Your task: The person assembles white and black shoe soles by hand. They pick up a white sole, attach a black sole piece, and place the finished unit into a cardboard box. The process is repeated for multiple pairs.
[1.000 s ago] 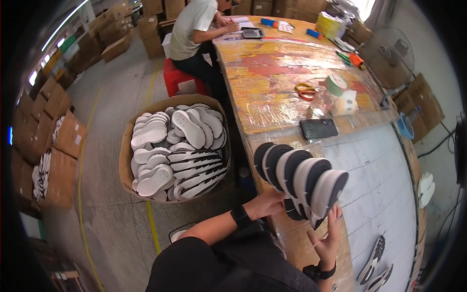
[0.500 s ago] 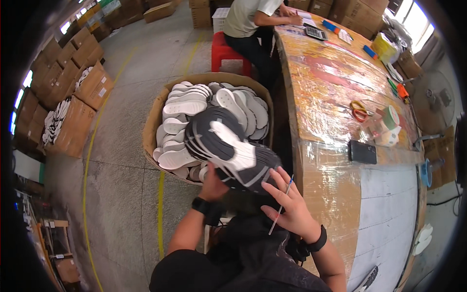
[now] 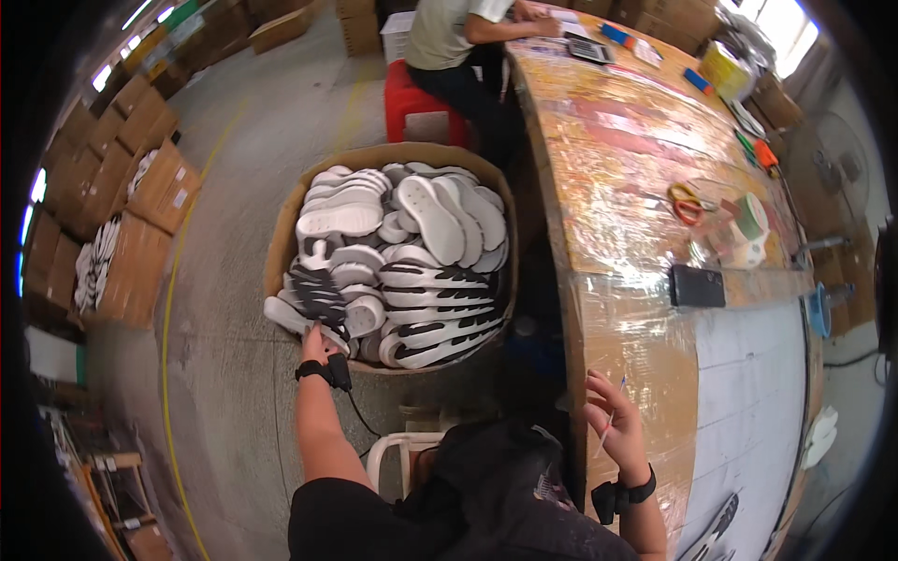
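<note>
The stack of black-and-white shoe soles (image 3: pixel 313 294) that was held up over the worktop (image 3: pixel 645 187) a second ago now lies at the rim of the round cardboard bin (image 3: pixel 281 243). The left hand (image 3: pixel 316 344) appears to grip it still. The right hand (image 3: pixel 613 421), half curled, pinches a thin pen (image 3: pixel 613 419) by the glossy, tape-wrapped worktop edge.

The left hand (image 3: pixel 316 344) rests on shoe soles (image 3: pixel 318 294) at the cardboard bin's (image 3: pixel 281 245) seven o'clock rim. At four o'clock, the right hand (image 3: pixel 613 425) pinches a thin pen (image 3: pixel 610 423) at the table (image 3: pixel 645 187) edge.
</note>
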Available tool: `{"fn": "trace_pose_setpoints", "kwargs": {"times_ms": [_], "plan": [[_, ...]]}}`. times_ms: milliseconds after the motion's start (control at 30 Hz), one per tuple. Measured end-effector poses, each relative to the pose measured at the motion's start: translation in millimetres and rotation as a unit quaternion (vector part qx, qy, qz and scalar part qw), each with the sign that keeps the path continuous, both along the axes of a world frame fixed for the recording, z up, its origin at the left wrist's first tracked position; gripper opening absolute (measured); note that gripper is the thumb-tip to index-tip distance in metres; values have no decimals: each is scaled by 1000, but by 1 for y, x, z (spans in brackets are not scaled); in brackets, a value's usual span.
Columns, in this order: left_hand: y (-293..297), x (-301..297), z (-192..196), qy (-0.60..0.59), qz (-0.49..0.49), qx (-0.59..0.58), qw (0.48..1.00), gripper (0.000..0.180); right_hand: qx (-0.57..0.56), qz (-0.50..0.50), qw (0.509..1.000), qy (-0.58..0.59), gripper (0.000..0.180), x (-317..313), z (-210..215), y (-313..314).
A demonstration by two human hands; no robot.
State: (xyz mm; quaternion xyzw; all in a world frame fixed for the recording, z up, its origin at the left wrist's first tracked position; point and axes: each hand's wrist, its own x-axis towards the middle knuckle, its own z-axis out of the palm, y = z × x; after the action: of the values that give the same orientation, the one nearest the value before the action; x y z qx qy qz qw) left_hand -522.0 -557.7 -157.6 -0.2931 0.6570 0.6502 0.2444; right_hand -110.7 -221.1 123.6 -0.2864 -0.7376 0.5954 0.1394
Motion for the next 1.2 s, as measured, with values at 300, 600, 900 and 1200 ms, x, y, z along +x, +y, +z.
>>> {"fn": "trace_pose_setpoints", "kwargs": {"times_ms": [300,600,900,1200], "plan": [[48,-45,-31,225,-453,-416,756,48,-70,-238,966,-71,31,113,1,25],[251,37,121,416,-234,-84,875,37,184,-511,785,-297,46,323,-30,38],[379,229,246,332,-548,165,750,36,157,-630,544,-532,41,516,-95,14],[438,423,270,201,-821,376,380,50,-14,-551,822,147,38,321,-18,2]]}}
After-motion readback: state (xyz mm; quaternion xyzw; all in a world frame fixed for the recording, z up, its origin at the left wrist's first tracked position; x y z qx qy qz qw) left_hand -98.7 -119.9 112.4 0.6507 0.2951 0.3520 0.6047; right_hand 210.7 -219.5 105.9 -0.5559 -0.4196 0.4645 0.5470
